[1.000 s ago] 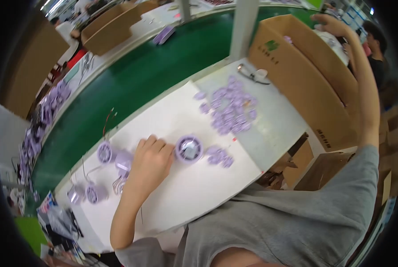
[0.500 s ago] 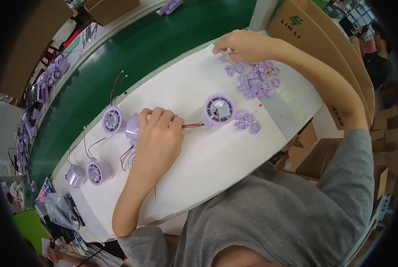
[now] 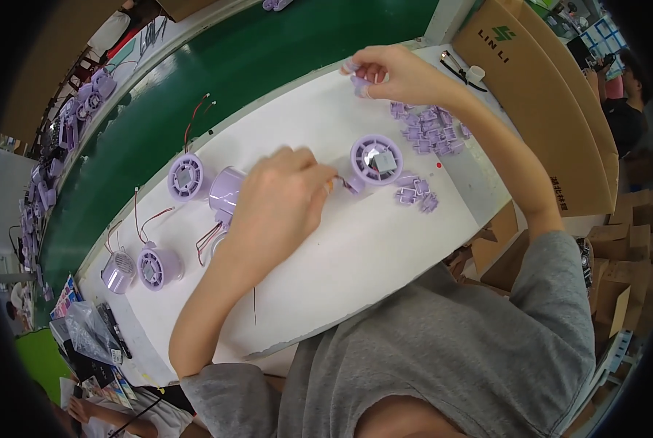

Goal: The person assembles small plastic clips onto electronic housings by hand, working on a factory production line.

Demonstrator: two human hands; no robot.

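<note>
The round purple housing [image 3: 396, 162] lies right of centre in the frame, its spoked ring facing up. The left hand [image 3: 286, 193], near centre, pinches the housing's dark wires [image 3: 341, 179] at its fingertips. At upper centre, the right hand [image 3: 385, 73] grasps a small purple clip [image 3: 359, 86] between thumb and fingers. A pile of purple clips [image 3: 430, 133] lies below that forearm; a cardboard box [image 3: 531, 109] fills the upper right.

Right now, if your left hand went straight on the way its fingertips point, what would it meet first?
Probably the small lavender side stub of the round, spoked lavender plastic housing, just right of the left hand; depth is unclear.
</note>
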